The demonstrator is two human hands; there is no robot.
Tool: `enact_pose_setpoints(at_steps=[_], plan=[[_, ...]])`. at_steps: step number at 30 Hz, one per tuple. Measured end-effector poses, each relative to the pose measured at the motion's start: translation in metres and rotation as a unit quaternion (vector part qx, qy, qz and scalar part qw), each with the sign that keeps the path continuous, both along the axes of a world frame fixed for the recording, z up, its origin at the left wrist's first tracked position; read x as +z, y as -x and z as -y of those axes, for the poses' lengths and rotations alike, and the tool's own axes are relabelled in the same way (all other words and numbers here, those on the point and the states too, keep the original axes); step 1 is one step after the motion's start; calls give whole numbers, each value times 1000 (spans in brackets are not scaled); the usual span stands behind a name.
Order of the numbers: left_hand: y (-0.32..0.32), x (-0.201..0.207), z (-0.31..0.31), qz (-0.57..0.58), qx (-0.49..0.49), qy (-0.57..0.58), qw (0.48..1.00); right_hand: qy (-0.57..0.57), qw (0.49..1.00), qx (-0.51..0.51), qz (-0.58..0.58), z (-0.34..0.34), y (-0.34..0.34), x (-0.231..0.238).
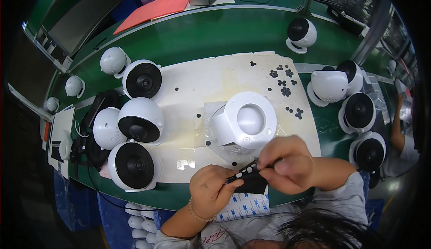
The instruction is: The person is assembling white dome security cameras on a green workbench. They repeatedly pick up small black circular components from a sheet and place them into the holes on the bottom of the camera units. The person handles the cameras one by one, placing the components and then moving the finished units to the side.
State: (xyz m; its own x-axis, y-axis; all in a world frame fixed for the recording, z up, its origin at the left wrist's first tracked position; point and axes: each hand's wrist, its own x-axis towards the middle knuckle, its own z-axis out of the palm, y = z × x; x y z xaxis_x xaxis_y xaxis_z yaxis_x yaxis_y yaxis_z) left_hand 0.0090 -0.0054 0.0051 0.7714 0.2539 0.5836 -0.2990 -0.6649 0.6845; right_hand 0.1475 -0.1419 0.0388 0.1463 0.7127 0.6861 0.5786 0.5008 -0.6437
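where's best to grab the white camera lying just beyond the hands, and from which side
Probably the outer rim of its base ring, from the far right: the ring faces up with its edge exposed there, while the body shows at left and the right hand crowds the near side.

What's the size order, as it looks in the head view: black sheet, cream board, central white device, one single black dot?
Largest to smallest:
1. Cream board
2. White device
3. Black sheet, visible part only; hands partly cover it
4. Black dot
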Motion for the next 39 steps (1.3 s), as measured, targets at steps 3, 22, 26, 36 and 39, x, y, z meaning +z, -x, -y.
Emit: enact_pose_setpoints(at_steps=[3,22,26,36,39], plan=[[0,-4,0,18,7,-34,999,22,985,-110,130,-4,2,13],[-3,-4,2,50,34,-118,991,-17,959,-117,256,-4,7,7],[-2,-6,3,38,48,-111,992,-45,950,-115,287,-4,5,5],[-16,16,7,-18,107,-182,977,69,963,-170,195,-5,-43,36],[-11,11,4,-36,72,-208,975,118,972,-179,100,-12,-70,26]])
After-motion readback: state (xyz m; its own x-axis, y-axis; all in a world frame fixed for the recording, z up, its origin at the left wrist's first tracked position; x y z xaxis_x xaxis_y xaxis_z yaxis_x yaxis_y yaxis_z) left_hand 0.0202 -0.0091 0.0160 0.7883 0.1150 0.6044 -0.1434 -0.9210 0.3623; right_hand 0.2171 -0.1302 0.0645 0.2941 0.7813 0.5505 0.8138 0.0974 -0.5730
